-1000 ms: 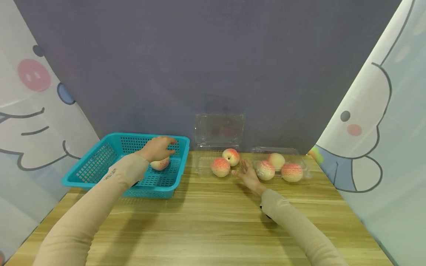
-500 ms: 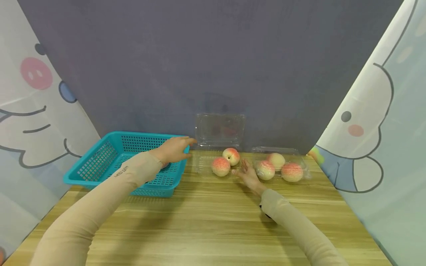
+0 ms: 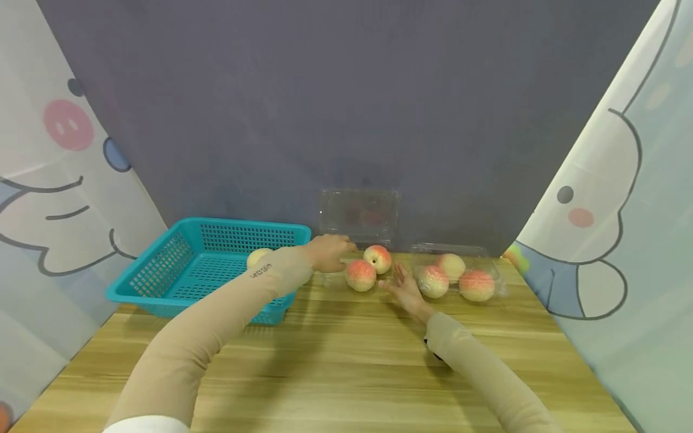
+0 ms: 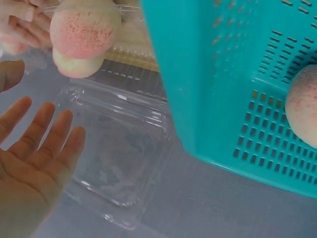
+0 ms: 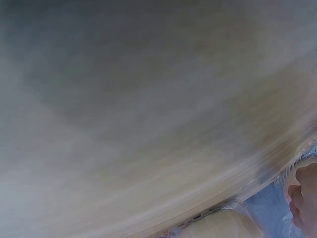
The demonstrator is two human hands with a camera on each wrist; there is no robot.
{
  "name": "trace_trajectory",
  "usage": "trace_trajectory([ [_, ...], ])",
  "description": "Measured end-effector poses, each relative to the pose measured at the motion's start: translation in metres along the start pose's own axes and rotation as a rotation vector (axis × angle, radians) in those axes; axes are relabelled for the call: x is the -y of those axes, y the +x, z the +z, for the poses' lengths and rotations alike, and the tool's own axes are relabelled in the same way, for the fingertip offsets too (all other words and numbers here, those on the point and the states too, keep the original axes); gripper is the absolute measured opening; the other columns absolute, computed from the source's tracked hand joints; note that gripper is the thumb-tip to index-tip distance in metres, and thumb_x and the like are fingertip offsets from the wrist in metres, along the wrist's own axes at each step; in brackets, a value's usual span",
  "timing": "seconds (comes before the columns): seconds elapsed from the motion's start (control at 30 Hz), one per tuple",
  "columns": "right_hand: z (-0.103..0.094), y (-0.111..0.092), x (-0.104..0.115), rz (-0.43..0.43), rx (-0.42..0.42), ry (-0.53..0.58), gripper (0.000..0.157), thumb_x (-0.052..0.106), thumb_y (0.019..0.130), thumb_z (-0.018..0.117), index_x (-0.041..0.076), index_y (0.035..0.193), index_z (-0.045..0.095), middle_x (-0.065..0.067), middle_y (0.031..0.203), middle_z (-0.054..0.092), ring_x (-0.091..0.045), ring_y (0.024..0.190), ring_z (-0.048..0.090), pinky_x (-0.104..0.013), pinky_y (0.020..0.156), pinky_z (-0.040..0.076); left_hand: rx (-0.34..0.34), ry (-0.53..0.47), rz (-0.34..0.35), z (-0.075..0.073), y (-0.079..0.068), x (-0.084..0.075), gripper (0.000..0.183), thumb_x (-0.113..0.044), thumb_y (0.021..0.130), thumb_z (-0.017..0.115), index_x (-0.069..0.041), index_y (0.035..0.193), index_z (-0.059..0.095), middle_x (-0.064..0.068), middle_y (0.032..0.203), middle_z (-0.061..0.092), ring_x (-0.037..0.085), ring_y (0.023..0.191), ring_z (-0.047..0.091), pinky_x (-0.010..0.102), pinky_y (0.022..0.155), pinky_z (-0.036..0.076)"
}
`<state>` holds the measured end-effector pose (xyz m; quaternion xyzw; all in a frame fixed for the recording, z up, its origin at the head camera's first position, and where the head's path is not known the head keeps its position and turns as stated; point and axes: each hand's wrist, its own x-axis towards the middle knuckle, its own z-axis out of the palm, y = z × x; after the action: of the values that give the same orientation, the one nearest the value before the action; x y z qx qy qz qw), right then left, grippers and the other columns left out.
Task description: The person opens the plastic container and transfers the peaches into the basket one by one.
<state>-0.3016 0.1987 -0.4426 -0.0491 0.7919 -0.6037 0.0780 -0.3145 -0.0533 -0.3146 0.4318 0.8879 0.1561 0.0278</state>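
Note:
My left hand (image 3: 327, 252) is over the left end of a clear plastic clamshell box (image 3: 334, 279), just past the basket's right rim. In the left wrist view, its palm (image 4: 29, 183) is bare and the fingers are spread. Two peaches, one reddish (image 3: 360, 276) and one with its stem hollow up (image 3: 377, 259), sit in this box, its clear lid (image 3: 360, 215) standing up behind. My right hand (image 3: 407, 294) rests at the box's right end with extended fingers, holding nothing. A turquoise basket (image 3: 146, 300) at left contains a peach (image 3: 258, 257), partly hidden by my left sleeve.
A second clear box (image 3: 495, 273) with three peaches (image 3: 476, 285) stands just right of my right hand. Behind the wooden table (image 3: 346, 373) rises a grey wall (image 3: 346, 108). Printed cartoon curtains (image 3: 590, 240) flank both sides.
My left hand has moved right, from above the basket, past its rim, to the left box. My right hand has stayed in place. The peaches in the boxes have not moved.

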Motion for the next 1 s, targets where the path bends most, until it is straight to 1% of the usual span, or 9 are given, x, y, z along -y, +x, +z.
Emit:
trace_trajectory([
  [0.03,0.0,0.001,-0.002,-0.005,-0.008,-0.009,0.088,0.024,0.089,0.06,0.004,0.147,-0.004,-0.014,0.154,0.001,-0.034,0.141,0.006,-0.044,0.114,0.014,0.021,0.015,-0.027,0.003,0.007,-0.001,0.039,-0.018,0.087,0.061,-0.01,0.125,0.054,0.011,0.125,0.054,0.027,0.112,0.054,0.037,0.089,0.048],
  [0.07,0.0,0.001,-0.004,-0.01,-0.015,-0.017,0.088,0.024,0.089,0.06,0.005,0.147,-0.004,-0.015,0.154,0.001,-0.034,0.141,0.007,-0.045,0.114,0.015,0.138,0.171,-0.14,0.002,0.019,-0.01,0.044,-0.026,0.088,0.06,-0.018,0.131,0.05,0.009,0.137,0.045,0.031,0.124,0.045,0.044,0.097,0.043],
  [0.2,-0.001,0.002,-0.006,-0.018,-0.027,-0.019,0.087,0.024,0.089,0.06,0.005,0.147,-0.003,-0.014,0.154,0.002,-0.034,0.141,0.008,-0.045,0.114,0.016,0.21,0.274,-0.235,0.013,0.043,-0.017,0.047,-0.023,0.091,0.057,-0.015,0.136,0.044,0.01,0.14,0.041,0.029,0.125,0.044,0.042,0.1,0.041],
  [0.3,-0.001,0.001,-0.006,-0.009,-0.021,-0.011,0.086,0.023,0.09,0.059,0.006,0.147,-0.004,-0.014,0.154,0.001,-0.035,0.141,0.007,-0.046,0.114,0.016,0.224,0.313,-0.265,0.021,0.054,-0.018,0.048,-0.019,0.091,0.056,-0.014,0.137,0.043,0.009,0.138,0.043,0.027,0.121,0.048,0.04,0.098,0.044],
  [0.5,-0.003,0.001,-0.005,0.0,-0.031,-0.003,0.087,0.024,0.089,0.059,0.006,0.147,-0.003,-0.014,0.154,0.002,-0.035,0.141,0.007,-0.046,0.113,0.016,0.237,0.247,-0.381,0.032,0.066,-0.023,0.053,-0.029,0.091,0.055,-0.017,0.14,0.039,0.008,0.146,0.034,0.03,0.132,0.035,0.045,0.105,0.035],
  [0.6,-0.002,0.0,-0.004,-0.001,-0.035,0.003,0.088,0.025,0.089,0.06,0.006,0.147,-0.003,-0.014,0.154,0.003,-0.035,0.141,0.008,-0.046,0.113,0.018,0.23,0.169,-0.462,0.033,0.065,-0.028,0.054,-0.032,0.092,0.053,-0.014,0.14,0.037,0.01,0.147,0.032,0.031,0.135,0.031,0.047,0.109,0.029],
  [0.7,-0.001,0.0,-0.002,-0.007,-0.029,0.003,0.087,0.026,0.089,0.06,0.006,0.147,-0.002,-0.014,0.154,0.003,-0.036,0.14,0.008,-0.048,0.113,0.018,0.216,0.107,-0.529,0.034,0.063,-0.031,0.055,-0.032,0.092,0.051,-0.012,0.141,0.036,0.011,0.145,0.034,0.032,0.133,0.033,0.046,0.109,0.03],
  [0.87,0.003,0.002,-0.001,-0.008,-0.013,0.001,0.086,0.024,0.089,0.059,0.006,0.147,-0.002,-0.013,0.154,0.002,-0.036,0.14,0.006,-0.048,0.113,0.017,0.192,0.076,-0.56,0.039,0.06,-0.029,0.054,-0.032,0.093,0.049,-0.011,0.141,0.035,0.012,0.144,0.037,0.03,0.131,0.036,0.043,0.107,0.033],
  [1.0,0.003,0.002,-0.002,0.002,-0.019,-0.004,0.086,0.022,0.09,0.059,0.006,0.147,-0.002,-0.013,0.154,0.002,-0.035,0.141,0.006,-0.048,0.113,0.017,0.2,0.026,-0.574,0.046,0.063,-0.026,0.061,-0.035,0.092,0.05,-0.012,0.144,0.029,0.011,0.147,0.032,0.03,0.134,0.032,0.046,0.108,0.031],
])
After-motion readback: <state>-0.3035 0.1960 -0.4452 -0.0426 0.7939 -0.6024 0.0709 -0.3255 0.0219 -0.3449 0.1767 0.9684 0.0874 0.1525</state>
